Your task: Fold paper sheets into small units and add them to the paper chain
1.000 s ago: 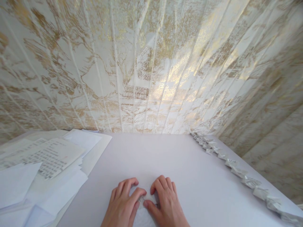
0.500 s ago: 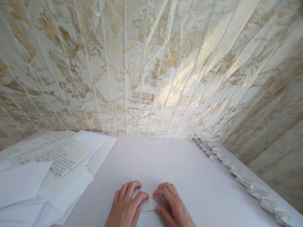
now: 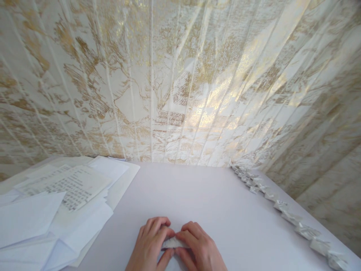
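Observation:
Low in the middle of the view, a small folded piece of paper lies across between my two hands, close over the white table. My left hand pinches its left end, with the thumb below and the fingers curled above. On the other end is my right hand, thumb and forefinger closed on the paper. The two hands nearly meet at the paper's middle. Its ends are hidden under my fingers.
At the left lies a spread of loose white sheets, one printed sheet among them. Along the table's right edge runs a row of several small folded paper pieces. Behind the table hangs a gold-patterned curtain.
My hands have come closer together, and the paper between them now shows as a narrower strip. The thumbs have moved inward along its near edge.

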The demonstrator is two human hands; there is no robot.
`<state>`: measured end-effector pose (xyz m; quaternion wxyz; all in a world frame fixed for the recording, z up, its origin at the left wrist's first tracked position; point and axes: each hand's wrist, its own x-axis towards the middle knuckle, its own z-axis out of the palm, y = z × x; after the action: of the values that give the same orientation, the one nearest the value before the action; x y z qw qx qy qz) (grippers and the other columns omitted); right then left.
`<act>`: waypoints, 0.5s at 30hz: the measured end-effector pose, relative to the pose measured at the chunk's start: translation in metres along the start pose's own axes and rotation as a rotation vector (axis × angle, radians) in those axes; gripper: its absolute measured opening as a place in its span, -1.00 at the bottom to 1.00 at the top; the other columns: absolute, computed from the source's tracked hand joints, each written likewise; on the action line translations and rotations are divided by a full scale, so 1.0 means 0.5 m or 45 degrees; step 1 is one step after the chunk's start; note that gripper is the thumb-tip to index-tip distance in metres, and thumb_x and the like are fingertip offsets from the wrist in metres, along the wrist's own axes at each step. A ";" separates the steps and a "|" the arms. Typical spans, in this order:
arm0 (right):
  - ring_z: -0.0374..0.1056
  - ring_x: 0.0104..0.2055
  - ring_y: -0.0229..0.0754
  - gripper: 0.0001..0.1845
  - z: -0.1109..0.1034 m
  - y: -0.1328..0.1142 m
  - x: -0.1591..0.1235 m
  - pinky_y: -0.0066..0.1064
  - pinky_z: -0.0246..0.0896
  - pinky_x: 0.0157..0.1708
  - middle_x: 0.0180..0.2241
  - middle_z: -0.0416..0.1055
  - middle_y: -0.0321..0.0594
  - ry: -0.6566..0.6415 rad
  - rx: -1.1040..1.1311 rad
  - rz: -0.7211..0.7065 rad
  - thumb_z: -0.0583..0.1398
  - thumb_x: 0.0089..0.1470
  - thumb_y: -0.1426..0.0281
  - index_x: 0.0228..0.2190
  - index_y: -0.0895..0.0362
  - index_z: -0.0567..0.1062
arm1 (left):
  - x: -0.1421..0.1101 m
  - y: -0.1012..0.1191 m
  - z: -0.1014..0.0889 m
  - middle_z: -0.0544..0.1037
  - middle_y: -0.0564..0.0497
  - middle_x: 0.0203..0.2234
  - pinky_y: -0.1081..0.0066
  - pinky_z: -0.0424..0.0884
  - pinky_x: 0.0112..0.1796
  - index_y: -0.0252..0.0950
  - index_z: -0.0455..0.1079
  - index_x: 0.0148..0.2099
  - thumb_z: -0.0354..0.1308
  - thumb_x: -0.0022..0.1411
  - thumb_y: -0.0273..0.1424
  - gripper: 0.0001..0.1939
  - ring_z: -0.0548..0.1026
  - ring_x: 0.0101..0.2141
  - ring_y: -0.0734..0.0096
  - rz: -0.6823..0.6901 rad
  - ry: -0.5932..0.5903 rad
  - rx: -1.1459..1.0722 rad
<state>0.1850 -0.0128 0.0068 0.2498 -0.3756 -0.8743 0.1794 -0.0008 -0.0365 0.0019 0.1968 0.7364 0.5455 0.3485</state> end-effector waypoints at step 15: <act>0.21 -0.57 -0.36 -0.81 0.004 -0.028 0.019 -0.57 0.06 -0.55 -0.54 0.33 -0.43 -0.087 0.562 0.618 0.18 -0.14 0.55 -0.40 0.10 0.49 | -0.003 0.003 0.005 0.57 0.04 -0.29 0.48 0.42 -0.22 -0.17 0.35 -0.11 -0.04 0.30 -0.38 -0.82 0.54 -0.26 0.40 -0.087 -0.154 -0.258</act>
<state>0.1705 -0.0149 0.0151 0.2458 -0.5036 -0.7072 0.4312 0.0018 -0.0381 0.0011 0.3142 0.7134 0.5194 0.3500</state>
